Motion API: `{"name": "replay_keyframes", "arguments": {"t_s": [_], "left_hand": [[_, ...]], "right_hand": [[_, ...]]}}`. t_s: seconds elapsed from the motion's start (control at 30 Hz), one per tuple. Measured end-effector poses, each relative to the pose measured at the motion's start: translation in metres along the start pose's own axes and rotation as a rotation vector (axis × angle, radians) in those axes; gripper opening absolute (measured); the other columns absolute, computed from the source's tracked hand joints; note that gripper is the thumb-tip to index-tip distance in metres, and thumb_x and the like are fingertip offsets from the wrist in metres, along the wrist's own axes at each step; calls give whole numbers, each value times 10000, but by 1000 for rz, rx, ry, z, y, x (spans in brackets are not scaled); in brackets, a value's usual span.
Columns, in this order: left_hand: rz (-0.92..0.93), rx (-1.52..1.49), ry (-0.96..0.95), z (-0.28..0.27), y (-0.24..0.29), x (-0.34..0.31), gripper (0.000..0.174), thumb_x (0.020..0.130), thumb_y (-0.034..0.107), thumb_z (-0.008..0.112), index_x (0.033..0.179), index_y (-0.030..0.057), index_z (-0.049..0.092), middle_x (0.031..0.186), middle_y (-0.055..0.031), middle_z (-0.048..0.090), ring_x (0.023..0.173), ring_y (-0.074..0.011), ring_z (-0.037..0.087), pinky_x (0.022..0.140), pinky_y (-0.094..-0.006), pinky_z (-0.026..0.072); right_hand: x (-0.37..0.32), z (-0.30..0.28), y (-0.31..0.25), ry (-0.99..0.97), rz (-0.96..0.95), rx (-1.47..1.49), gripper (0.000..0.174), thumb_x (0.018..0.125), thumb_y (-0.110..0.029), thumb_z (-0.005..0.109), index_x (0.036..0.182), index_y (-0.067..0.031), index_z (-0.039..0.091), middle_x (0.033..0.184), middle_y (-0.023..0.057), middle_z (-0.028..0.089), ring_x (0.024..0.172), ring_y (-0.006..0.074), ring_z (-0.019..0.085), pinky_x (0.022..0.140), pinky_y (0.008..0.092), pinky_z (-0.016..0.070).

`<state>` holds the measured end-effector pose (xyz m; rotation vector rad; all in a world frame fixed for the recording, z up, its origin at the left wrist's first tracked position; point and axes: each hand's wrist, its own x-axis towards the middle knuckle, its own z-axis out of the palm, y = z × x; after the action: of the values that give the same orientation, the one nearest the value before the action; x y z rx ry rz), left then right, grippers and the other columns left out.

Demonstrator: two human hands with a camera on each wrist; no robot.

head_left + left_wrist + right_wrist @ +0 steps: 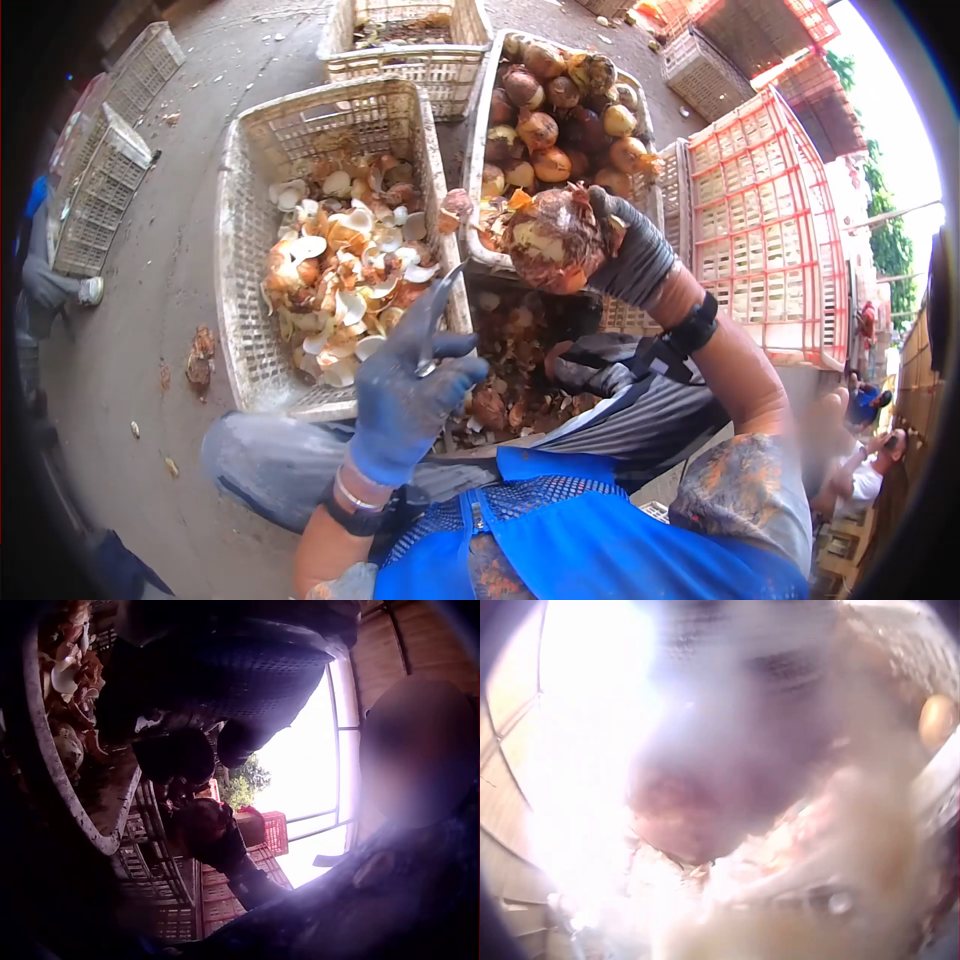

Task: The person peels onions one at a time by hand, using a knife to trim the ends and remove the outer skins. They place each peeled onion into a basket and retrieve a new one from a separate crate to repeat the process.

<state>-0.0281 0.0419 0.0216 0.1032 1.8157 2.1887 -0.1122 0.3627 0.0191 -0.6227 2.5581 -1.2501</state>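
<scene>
My left hand (405, 385), in a blue-grey glove, grips a small knife (427, 366); its metal shows between thumb and fingers, and the rest is mostly hidden by the glove. On the other side, my right hand (635, 250), in a dark grey glove, holds a large onion (550, 240) with loose brown-purple skin. That onion is over the near edge of a crate full of onions (555, 130). Blurred, the held onion (679, 817) also fills the middle of the right wrist view. The two hands are apart.
Left of the onions stands a white crate (230, 240) of peels and cut onion ends (345, 270). More peels (500, 400) lie between my legs. Another crate (405, 65) stands beyond, and red-and-white crates (760, 220) are stacked at right. A reddish onion piece (456, 207) appears beside the crate rims.
</scene>
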Motion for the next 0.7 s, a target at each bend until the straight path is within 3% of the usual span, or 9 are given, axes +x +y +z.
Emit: {"name": "replay_keyframes", "arguments": {"t_s": [0.1,0.2,0.27,0.3,0.4,0.53,0.6,0.67,0.7], "left_hand": [[100,168,0,13,0,-2,747,839,91,791,1505,-18,469,1339,-173,661,976,-160,702,810,-290,578],[141,203,49,15,-4,-12,802,816,-104,687,1561,44,429,1385,-115,641,858,-80,653,677,-227,567],[228,95,45,9,6,-19,802,819,88,852,1513,-12,464,1378,-183,651,1100,-202,702,929,-307,560],[74,-169,28,11,21,-30,839,823,49,818,1559,26,416,1412,-153,633,1035,-159,702,883,-272,564],[-173,-568,-202,-13,26,-42,860,843,47,786,1597,71,372,1445,-129,607,967,-123,695,798,-240,562],[77,177,-129,5,24,-56,693,863,36,722,1520,68,503,1194,-163,735,838,-119,699,655,-333,588],[215,324,-46,-2,5,-66,582,843,37,725,1415,66,619,970,-172,762,762,-186,726,671,-378,592],[489,767,-20,-7,5,-73,562,842,22,730,1395,54,634,1031,-164,775,799,-171,755,715,-316,596],[544,857,-1,-4,10,-76,491,823,-1,739,1308,62,699,1028,-207,758,829,-234,776,718,-343,605]], "right_hand": [[-4,37,-41,-68,160,238,651,917,-318,772,1460,-86,499,1435,90,590,1325,232,557,1216,384,343],[-20,57,-86,-116,-210,-167,639,915,-244,786,1461,-77,498,1438,76,588,1306,221,572,1180,381,398],[-36,64,-111,93,-94,103,726,897,-355,798,1485,-78,475,1458,78,576,1287,193,590,1138,412,453],[-39,56,-114,-142,143,869,953,782,-487,869,1507,-49,431,1445,94,579,1279,201,599,1098,410,492],[-52,60,-135,30,171,895,1022,760,-510,876,1513,-10,398,1441,128,574,1307,250,580,1111,407,480],[-80,123,-101,306,-58,976,704,956,-444,669,1431,42,486,1325,153,632,1221,297,628,1101,432,483],[-85,117,-90,135,314,1847,562,971,-477,589,1364,-76,607,1367,119,648,1291,287,594,1135,482,447],[-95,131,-88,340,311,879,560,963,-478,610,1359,-82,609,1352,123,658,1271,308,609,1142,503,440],[-95,129,-90,323,428,1302,559,959,-486,616,1363,-101,611,1356,126,655,1283,312,602,1146,539,427]]}}
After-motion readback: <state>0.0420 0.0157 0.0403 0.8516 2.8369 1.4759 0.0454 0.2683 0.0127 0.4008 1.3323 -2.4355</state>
